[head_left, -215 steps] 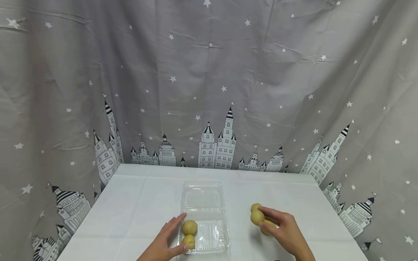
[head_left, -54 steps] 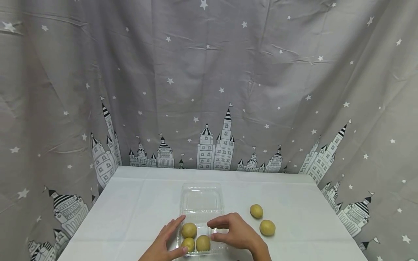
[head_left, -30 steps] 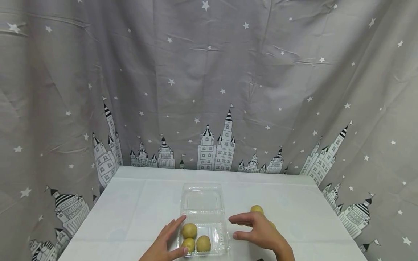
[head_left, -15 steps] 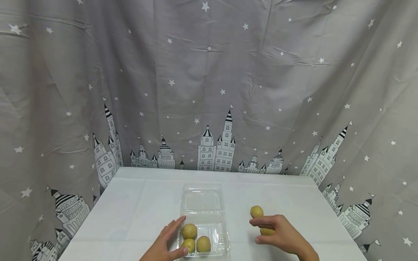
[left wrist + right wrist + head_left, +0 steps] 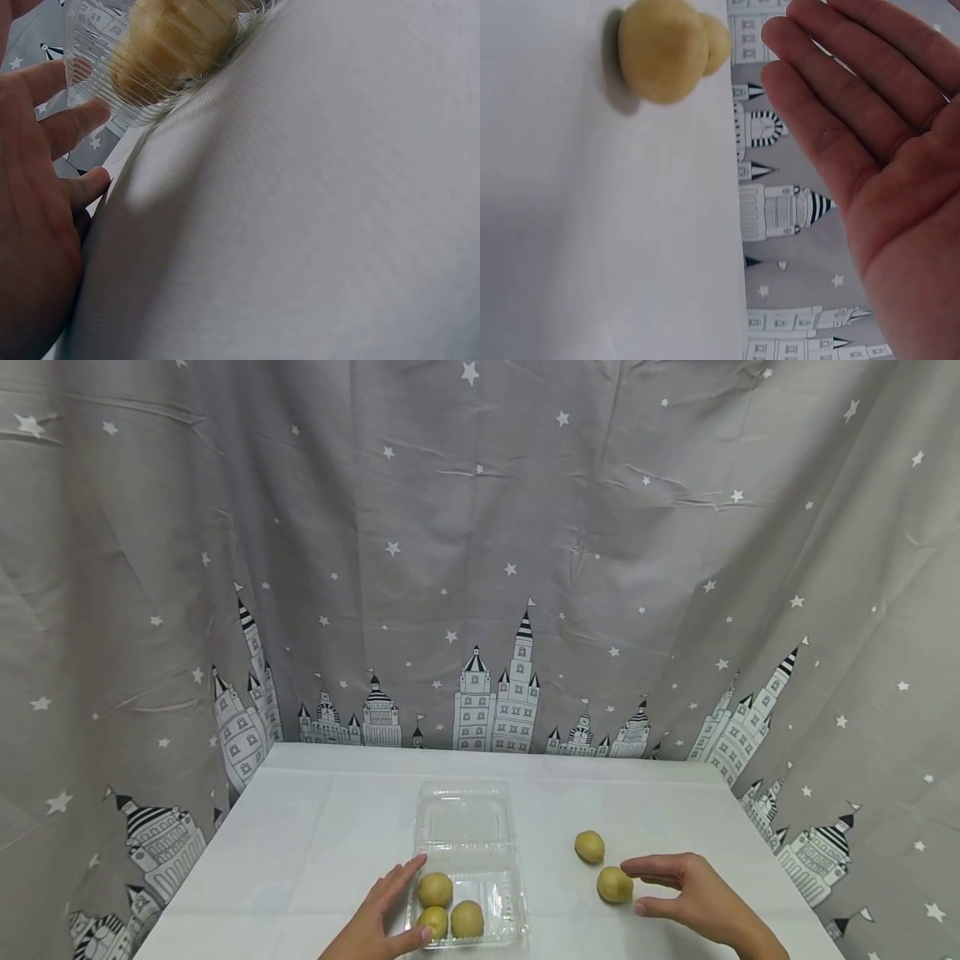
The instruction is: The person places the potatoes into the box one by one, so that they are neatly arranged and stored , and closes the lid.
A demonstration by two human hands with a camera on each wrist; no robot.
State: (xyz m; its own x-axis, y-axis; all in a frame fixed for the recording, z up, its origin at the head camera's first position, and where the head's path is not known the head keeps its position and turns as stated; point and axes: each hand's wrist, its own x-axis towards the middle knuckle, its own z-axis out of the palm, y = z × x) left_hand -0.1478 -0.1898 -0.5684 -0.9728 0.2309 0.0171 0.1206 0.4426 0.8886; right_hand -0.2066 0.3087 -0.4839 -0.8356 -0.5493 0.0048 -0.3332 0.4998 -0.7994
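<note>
In the head view, a clear plastic clamshell container (image 5: 495, 906) lies with its lid raised back. Three round yellow fruits (image 5: 435, 890) sit in its base, toward the left and front. My left hand (image 5: 378, 914) is spread along the container's left side, fingertips at the wall and thumb by the front corner; the left wrist view shows the fingers (image 5: 75, 127) against the ribbed plastic. Two more yellow fruits, one farther back (image 5: 589, 847) and one nearer (image 5: 615, 885), lie on the table. Just right of the nearer one, my right hand (image 5: 693, 893) is held with fingers extended, gripping nothing.
A white cloth covers the table (image 5: 330, 827). Behind it and at both sides hangs a grey curtain (image 5: 480, 568) printed with stars and castles. The container's lid (image 5: 462, 814) extends toward the back of the table.
My right hand earlier held a fruit on the right; that fruit now sits in the container. Since then the hand has moved right, past the two loose fruits. My left hand has stayed put.
</note>
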